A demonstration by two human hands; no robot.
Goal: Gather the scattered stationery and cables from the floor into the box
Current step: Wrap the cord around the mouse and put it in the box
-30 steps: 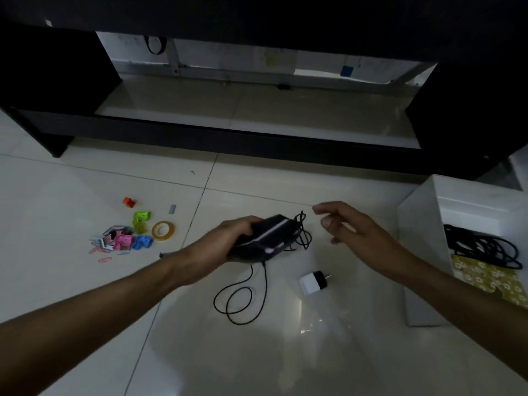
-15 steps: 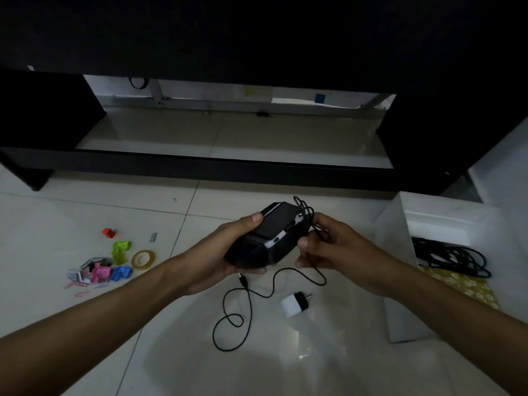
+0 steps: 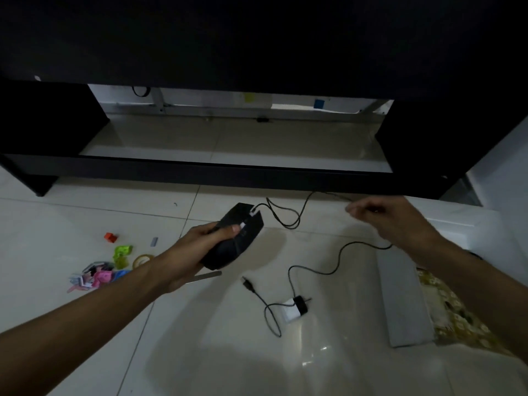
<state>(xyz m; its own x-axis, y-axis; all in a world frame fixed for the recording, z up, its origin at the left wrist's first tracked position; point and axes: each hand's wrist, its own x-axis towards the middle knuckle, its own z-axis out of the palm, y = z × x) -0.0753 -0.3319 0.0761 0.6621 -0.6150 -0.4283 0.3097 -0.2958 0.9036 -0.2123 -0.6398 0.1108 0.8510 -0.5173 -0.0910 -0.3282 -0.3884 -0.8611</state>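
- A dark low cabinet (image 3: 257, 172) stands across the far side of the tiled floor (image 3: 85, 218).
- The white box (image 3: 405, 298) sits at the right, its wall just beside the right forearm.
- The left hand (image 3: 200, 241) grips a black computer mouse (image 3: 234, 235), lifted off the floor.
- The right hand (image 3: 383, 215) pinches the mouse's cable (image 3: 288, 215), pulled out to the right.
- A white charger plug (image 3: 294, 308) lies near, the cable looping over it.
- Colourful clips (image 3: 100, 275) and a tape roll (image 3: 141, 260) lie at the left.
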